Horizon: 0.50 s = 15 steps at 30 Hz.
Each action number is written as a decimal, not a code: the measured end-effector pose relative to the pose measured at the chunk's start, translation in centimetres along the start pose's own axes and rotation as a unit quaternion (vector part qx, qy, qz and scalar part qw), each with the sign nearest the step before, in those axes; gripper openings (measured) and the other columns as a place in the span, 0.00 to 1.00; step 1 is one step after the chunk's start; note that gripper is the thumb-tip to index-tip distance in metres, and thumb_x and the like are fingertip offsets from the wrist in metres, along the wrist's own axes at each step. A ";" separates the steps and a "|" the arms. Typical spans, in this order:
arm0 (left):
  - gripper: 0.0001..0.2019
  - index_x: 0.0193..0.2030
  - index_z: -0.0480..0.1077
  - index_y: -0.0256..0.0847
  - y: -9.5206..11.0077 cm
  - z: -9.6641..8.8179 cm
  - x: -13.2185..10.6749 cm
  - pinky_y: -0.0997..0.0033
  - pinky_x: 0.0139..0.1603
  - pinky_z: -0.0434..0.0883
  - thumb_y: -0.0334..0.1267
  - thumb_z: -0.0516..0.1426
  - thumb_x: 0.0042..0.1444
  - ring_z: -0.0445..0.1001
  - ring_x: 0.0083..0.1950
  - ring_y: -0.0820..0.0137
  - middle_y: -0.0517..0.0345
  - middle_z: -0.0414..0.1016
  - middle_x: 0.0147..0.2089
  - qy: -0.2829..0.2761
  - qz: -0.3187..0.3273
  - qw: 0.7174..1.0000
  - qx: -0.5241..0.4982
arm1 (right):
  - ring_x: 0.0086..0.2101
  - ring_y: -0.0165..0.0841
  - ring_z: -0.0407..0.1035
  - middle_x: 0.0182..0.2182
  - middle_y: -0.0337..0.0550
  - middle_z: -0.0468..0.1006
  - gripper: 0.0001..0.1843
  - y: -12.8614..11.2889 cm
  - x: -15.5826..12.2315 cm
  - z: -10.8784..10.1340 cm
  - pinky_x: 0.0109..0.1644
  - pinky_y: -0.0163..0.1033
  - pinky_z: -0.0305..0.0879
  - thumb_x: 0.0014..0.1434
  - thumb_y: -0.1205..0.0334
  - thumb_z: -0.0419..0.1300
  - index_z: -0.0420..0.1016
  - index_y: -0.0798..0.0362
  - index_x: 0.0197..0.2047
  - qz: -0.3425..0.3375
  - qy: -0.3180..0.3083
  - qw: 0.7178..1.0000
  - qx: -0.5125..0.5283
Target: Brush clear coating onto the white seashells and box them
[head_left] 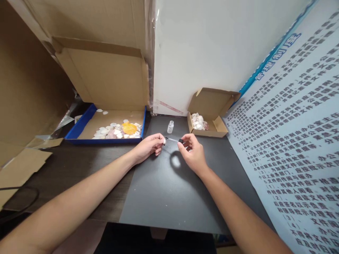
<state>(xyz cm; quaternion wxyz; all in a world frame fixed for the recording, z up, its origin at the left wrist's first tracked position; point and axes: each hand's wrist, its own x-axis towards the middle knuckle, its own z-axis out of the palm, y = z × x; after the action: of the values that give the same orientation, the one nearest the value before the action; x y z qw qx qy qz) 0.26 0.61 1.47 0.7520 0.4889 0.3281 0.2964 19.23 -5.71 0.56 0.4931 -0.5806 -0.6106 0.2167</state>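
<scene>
My left hand (148, 148) is closed, pinching a small whitish shell (164, 141) between thumb and fingertips. Opposite it, my right hand (194, 154) grips the black cap of a brush applicator (180, 141). Its clear stem points left, and the dark tip is at the shell; whether it touches cannot be made out. Just beyond both hands, an uncapped small glass bottle (170, 127) with a label stands upright on the dark grey mat (169, 197).
At back left, a blue-sided open box (106, 141) holds several shells and a yellow-orange piece (129, 128). A smaller open cardboard box (212, 133) with pale shells stands at back right. A printed board (296, 116) flanks the right side; cardboard pieces (23, 164) lie left.
</scene>
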 end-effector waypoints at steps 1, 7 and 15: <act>0.06 0.31 0.65 0.38 0.0 0.0 0.0 0.78 0.23 0.58 0.36 0.58 0.55 0.58 0.21 0.79 0.67 0.55 0.22 0.001 0.002 1.000 -0.001 | 0.28 0.31 0.73 0.33 0.40 0.76 0.09 0.0 0.1 -0.2 0.28 0.34 0.64 0.58 0.57 0.60 0.65 0.50 0.39 -0.008 -0.003 1.000 -0.003; 0.06 0.32 0.65 0.39 -0.1 -0.2 0.1 0.78 0.22 0.56 0.36 0.59 0.56 0.56 0.20 0.79 0.68 0.53 0.22 0.012 0.024 0.999 -0.031 | 0.36 0.36 0.76 0.40 0.44 0.80 0.10 -0.1 0.7 -1.8 0.35 0.38 0.69 0.59 0.61 0.60 0.71 0.49 0.46 -0.093 -0.033 0.992 -0.084; 0.06 0.32 0.65 0.39 -0.2 -0.2 0.0 0.78 0.23 0.55 0.36 0.59 0.56 0.56 0.20 0.79 0.68 0.54 0.22 0.002 0.023 0.999 -0.044 | 0.40 0.38 0.74 0.40 0.45 0.81 0.09 0.2 1.0 -1.8 0.38 0.41 0.70 0.59 0.65 0.58 0.75 0.49 0.44 -0.177 -0.032 0.973 -0.147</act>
<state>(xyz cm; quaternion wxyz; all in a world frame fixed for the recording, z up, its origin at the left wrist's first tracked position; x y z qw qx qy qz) 0.11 0.71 1.23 0.7653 0.4620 0.3043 0.3291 20.98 -5.32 1.51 0.4136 -0.5222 -0.7440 0.0525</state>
